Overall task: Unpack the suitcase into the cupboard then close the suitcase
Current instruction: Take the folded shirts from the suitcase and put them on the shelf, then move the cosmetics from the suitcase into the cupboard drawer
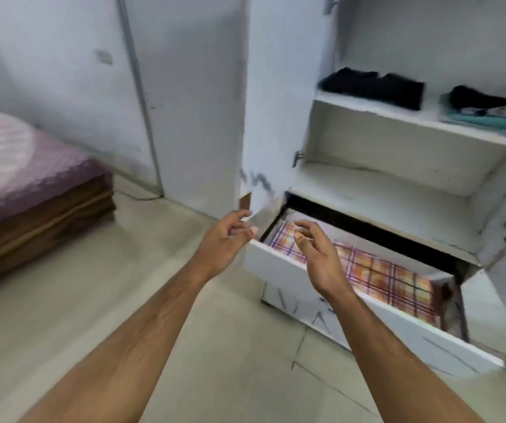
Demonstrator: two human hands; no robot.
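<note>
Above one open drawer [279, 270], left hand [227, 242] and right hand [319, 254] hover half-open, empty.

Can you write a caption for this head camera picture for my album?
Two empty hands, left hand and right hand, reach over an open drawer holding a checked cloth.
</note>
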